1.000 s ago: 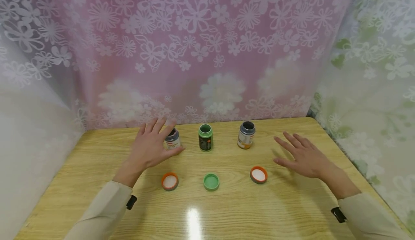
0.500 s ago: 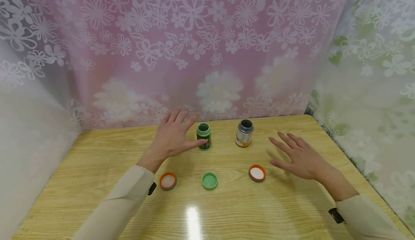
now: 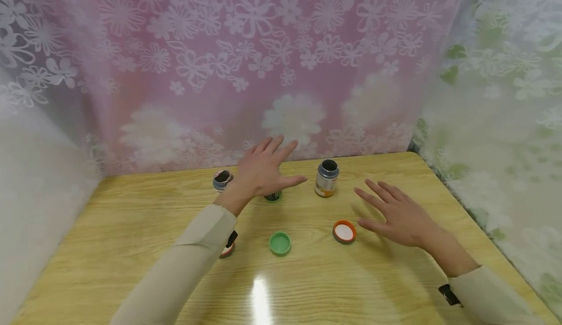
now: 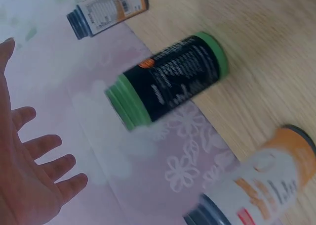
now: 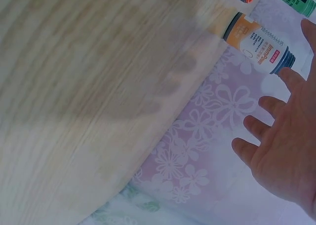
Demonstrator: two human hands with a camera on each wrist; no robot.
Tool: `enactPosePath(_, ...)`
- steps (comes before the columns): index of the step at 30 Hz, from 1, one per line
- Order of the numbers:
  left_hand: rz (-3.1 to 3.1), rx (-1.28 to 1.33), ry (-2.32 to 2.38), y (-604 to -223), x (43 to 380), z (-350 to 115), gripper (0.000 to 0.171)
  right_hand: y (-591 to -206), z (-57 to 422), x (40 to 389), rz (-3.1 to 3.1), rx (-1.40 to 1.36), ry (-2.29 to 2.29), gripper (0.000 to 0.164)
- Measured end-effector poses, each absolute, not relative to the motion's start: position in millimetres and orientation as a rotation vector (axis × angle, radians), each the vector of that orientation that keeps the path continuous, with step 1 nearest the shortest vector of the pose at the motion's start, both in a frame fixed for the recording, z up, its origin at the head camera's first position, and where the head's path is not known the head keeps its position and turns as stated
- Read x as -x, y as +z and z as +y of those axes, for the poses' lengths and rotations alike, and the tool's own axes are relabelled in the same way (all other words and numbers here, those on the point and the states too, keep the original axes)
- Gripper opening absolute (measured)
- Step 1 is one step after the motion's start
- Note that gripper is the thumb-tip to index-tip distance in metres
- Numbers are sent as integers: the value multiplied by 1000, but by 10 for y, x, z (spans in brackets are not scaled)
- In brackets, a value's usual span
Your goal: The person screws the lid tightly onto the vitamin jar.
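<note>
My left hand (image 3: 265, 171) hovers with spread fingers over the green jar (image 4: 168, 79), hiding most of it in the head view. It holds nothing. Left of it stands an uncapped jar with a dark blue neck (image 3: 221, 179), partly behind the wrist. To the right, another open-topped jar with a white and orange label (image 3: 326, 181) stands between the two hands. My right hand (image 3: 397, 215), fingers apart and holding nothing, is raised above the table right of that jar. In front lie a green lid (image 3: 280, 244) and an orange-rimmed lid (image 3: 344, 232), both inside up.
A second orange-rimmed lid (image 3: 227, 252) is mostly covered by the left sleeve (image 3: 184, 252). The wooden table (image 3: 351, 286) ends at a pink flowered curtain (image 3: 210, 95). White and green flowered cloth (image 3: 496, 120) hangs along the right side.
My left hand has swept right, from over the left jar to over the green one, bringing the left jar back into sight. The right hand stays nearly in place; the head view shifts slightly.
</note>
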State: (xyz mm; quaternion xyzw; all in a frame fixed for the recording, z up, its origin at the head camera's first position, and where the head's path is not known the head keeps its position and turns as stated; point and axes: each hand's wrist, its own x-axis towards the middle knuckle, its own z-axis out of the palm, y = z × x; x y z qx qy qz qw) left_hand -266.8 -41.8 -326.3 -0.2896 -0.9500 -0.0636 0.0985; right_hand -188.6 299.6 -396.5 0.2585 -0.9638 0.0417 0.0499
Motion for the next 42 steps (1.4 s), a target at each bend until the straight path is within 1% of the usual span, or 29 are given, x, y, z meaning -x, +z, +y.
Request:
enactPosePath(4,-2845,862,-280,-3240,2709,-271,90,-3974,2957,1876,-2929,-810,152,72)
enactPosePath(10,-2880,842,-479,-3386,2763,-44,89,-3990,2943,1838,-2937,-803,179,70)
enactPosePath(14,-2864,790,-683,-3488,2753,94,88,-4001,2928,1818,-2931,-806,184,70)
enactPosePath(19,-2876,707,-919,-3615,2748,283,92,-4024,2920,1790,-2928,-799,184,70)
enactPosePath(23,-2907,646,-1062,-3712,2753,408,92,-4047,2898,1774,-2924,-811,181,71)
enactPosePath(29,-2900,603,-1329,-3851,2751,511,90,-4094,2846,1760,-2923,-817,209,70)
enactPosePath(37,-2847,474,-1457,-4083,2781,604,85,-4188,2800,1718,-2928,-842,239,70)
enactPosePath(42,-2762,438,-1637,-4191,2860,654,83,-4201,2794,1695,-2906,-861,236,70)
